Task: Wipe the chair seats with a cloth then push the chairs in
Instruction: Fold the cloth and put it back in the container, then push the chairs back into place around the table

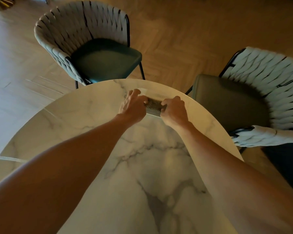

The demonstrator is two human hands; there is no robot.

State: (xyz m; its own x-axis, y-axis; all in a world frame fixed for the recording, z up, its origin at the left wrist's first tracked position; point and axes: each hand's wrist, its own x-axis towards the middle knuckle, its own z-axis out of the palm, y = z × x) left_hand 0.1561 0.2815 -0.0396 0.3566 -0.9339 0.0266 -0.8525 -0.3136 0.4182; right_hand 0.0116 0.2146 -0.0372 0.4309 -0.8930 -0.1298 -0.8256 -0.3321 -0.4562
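A small dark speckled cloth [154, 105] lies folded near the far edge of the marble table [85, 108]. My left hand [133, 107] grips its left end and my right hand [174, 109] grips its right end, both arms stretched across the tabletop. Beyond the table's far edge stands a chair with a dark green seat [107, 60] and a woven pale backrest, pulled out from the table. A second chair with a dark seat [227, 100] and the same woven back stands at the right, also pulled out.
Wooden herringbone floor [176, 39] surrounds the table and chairs. A dark patch [287, 164] lies at the right edge below the second chair's armrest.
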